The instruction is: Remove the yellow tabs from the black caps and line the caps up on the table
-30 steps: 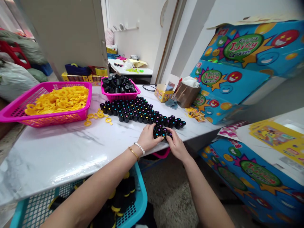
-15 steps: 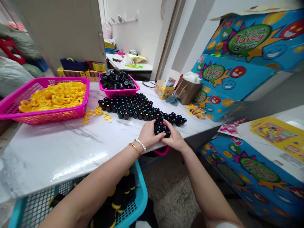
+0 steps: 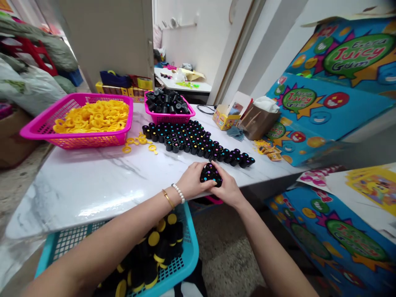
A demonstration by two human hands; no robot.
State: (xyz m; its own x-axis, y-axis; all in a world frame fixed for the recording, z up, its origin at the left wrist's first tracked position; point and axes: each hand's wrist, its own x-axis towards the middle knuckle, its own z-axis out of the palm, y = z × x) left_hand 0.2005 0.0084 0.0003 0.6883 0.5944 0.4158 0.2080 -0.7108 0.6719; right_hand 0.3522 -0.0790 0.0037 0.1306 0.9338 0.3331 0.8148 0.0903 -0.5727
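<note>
On the upper blue box at the table's right end, two green bubbles, one above the other, read "Extra Juicy Gum". The lower box, right of the table, repeats those words. Print on the table's yellow carton is too small to read.

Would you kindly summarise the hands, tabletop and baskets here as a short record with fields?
Left hand: cupping one side of the dotted black cluster
Right hand: cupping its opposite side
Tabletop: larger black group, loose yellow rings
Larger pink basket: yellow ring pieces
Smaller pink basket: black pieces
Turquoise basket: below tabletop, black-and-yellow pieces
</note>
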